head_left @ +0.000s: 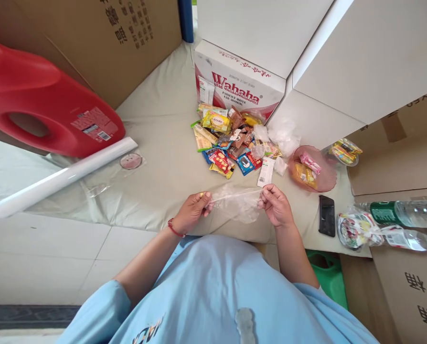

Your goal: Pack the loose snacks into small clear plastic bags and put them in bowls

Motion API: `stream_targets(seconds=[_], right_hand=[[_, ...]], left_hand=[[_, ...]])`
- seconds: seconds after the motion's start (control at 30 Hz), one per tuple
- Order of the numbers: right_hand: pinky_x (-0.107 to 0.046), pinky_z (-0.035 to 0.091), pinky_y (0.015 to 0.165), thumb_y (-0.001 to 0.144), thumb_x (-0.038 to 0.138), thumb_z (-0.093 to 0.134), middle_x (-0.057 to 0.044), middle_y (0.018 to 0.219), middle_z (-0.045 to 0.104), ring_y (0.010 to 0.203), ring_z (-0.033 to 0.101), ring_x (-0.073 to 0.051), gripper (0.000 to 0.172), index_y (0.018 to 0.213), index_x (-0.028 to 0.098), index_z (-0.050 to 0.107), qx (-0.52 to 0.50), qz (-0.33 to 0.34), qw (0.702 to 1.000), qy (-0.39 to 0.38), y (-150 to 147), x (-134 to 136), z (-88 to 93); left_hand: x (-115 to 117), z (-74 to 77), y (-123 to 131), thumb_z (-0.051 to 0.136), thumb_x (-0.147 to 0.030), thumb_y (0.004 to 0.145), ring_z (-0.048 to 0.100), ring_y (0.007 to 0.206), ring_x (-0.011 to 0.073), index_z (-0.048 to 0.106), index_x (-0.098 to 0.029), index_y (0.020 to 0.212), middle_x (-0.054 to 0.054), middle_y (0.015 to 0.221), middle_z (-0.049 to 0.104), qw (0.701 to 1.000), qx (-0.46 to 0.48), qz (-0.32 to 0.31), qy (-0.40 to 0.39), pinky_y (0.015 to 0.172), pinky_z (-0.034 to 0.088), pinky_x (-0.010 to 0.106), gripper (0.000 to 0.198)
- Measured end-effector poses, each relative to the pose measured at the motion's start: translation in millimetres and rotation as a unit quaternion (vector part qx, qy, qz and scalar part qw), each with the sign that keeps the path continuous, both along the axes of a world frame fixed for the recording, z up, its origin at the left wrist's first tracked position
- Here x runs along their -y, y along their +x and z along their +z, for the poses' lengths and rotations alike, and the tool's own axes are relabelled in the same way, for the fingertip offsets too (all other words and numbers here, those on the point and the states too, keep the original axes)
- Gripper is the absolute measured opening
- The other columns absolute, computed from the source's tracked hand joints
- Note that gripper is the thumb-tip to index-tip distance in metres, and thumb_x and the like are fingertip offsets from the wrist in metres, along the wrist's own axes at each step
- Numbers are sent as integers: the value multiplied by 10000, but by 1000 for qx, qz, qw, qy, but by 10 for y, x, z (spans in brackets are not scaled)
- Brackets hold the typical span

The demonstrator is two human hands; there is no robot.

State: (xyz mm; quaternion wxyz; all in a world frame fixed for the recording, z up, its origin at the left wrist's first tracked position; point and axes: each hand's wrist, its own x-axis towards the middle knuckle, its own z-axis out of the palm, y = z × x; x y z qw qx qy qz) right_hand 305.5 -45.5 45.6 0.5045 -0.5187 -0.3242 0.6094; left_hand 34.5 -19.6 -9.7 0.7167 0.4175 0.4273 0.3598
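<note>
Both hands grasp the clear bag (235, 205): the left hand (195, 210) pinches one end of its upper edge between thumb and fingers, the right hand (278, 206) pinches the other, with the film drawn straight between them. The bag is at the near edge of the counter (156, 157), about midway along; whether its slack underside touches the cloth, I cannot tell.

Tearing looks the likeliest trouble. The film seems thin, so a hard sideways pull could split it, and the ring (201, 195) on the left hand might snag it. The two layers may also cling together, and smooth film could slip from so small a pinch.

The snack pile (231, 138) sits toward the far edge, against the box (240, 91). It is loose and heaped, so a careless reach could send packs sliding; the white packet (266, 172), on its near side, is the most exposed to a brush from the right hand.

Near the right edge, the bowl (326, 174) could be nudged by a wide swing of that arm. The phone (327, 216), by the near right corner, lies close enough to the right forearm that an elbow moving outward might push it off.
</note>
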Motion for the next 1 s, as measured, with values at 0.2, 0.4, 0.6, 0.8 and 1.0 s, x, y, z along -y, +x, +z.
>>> stream_targets(seconds=[0.2, 0.4, 0.6, 0.8, 1.0], right_hand=[[-178, 415, 442, 773, 422, 836, 75, 670, 465, 495, 429, -63, 356, 862, 221, 555, -102, 25, 992, -70, -29, 93, -33], [-159, 376, 438, 786, 359, 806, 76, 693, 422, 484, 337, -52, 309, 890, 232, 544, -163, -5, 986, -44, -80, 138, -48], [-98, 349, 430, 772, 266, 807, 86, 689, 361, 478, 271, -32, 316, 850, 218, 505, -272, 7, 961, -59, -309, 171, 4], [-76, 224, 310, 820, 303, 767, 112, 646, 341, 392, 126, -7, 323, 819, 225, 454, -371, 49, 923, -93, -422, 395, 40], [-106, 241, 293, 1000, 389, 534, 137, 484, 324, 272, 107, 6, 312, 748, 227, 446, -497, 76, 864, 40, -298, 640, -257]], left_hand=[[-100, 15, -264, 625, -684, 876, 419, 507, 116, 609, -203, 641, -11, 554, 523, 997, -37, -58, 16, 533, 360, 269, 536], [-58, 100, -126, 750, -717, 754, 663, 1007, 227, 652, -218, 964, 89, 1089, 689, 997, 69, -18, -6, 827, 559, 342, 550], [14, 40, 336, 908, -411, 687, 643, 1123, 204, 453, -199, 1412, 140, 1303, 634, 994, -15, 72, -80, 1024, 508, 398, 882], [-18, 54, 634, 855, -238, 666, 639, 1101, 197, 562, -183, 1282, 113, 1254, 648, 992, -6, 60, -109, 960, 523, 340, 684], [94, 210, 795, 823, -249, 732, 684, 1098, 231, 610, -238, 1194, 87, 1206, 693, 948, 192, -80, -242, 864, 570, 370, 509]])
